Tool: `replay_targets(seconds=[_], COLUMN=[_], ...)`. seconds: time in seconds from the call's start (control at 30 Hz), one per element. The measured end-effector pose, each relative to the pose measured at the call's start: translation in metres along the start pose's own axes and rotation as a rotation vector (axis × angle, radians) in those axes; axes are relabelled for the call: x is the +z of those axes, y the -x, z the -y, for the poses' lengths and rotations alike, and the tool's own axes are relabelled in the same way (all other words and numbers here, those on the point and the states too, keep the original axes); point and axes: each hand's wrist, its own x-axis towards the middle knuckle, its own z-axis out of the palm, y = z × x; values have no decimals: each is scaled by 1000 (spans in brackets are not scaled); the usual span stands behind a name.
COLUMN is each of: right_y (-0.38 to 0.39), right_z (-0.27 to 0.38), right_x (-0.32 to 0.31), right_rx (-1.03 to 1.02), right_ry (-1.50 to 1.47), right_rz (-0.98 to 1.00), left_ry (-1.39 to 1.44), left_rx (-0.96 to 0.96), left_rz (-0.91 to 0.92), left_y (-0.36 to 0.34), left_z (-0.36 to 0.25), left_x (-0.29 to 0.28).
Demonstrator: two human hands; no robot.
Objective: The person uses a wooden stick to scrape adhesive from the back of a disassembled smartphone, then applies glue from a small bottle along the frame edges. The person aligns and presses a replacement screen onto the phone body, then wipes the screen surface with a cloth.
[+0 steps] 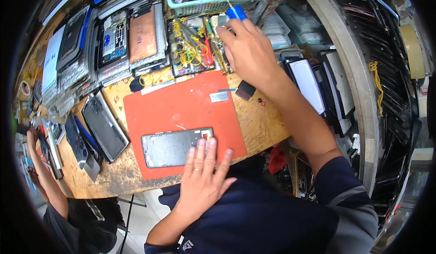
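My left hand (205,170) lies with its fingers spread, the fingertips on the right end of a dark phone frame (164,150). The frame rests flat on an orange-red mat (168,106) at the bench's front edge. Raised above the far right of the mat, my right hand (252,49) is closed round the blue handle of a screwdriver (236,13). Its thin metal shaft points away toward a light green basket (175,7). Below that hand are a dark block (245,91) and a small silver strip (219,97).
Yellow-ringed tools and a red-handled one (208,53) lie beyond the mat. Stacked phone parts in bubble wrap (113,70) stand far left, and a black phone shell (105,127) lies nearer. A metal post (359,72) rises at right. Another person's arm (51,186) reaches in at left.
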Motion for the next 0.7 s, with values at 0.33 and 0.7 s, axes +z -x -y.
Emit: replay_targets(seconds=[0.33, 0.7], right_y=[-12, 48], right_z=[26, 67], right_x=[-22, -58], right_rx=[29, 545], right_ry=[-426, -1738], right_rz=[-443, -222], left_ry=[403, 1522], left_rx=[9, -379], left_rz=[-521, -587], left_y=[12, -49], left_z=[29, 49], left_x=[-18, -43])
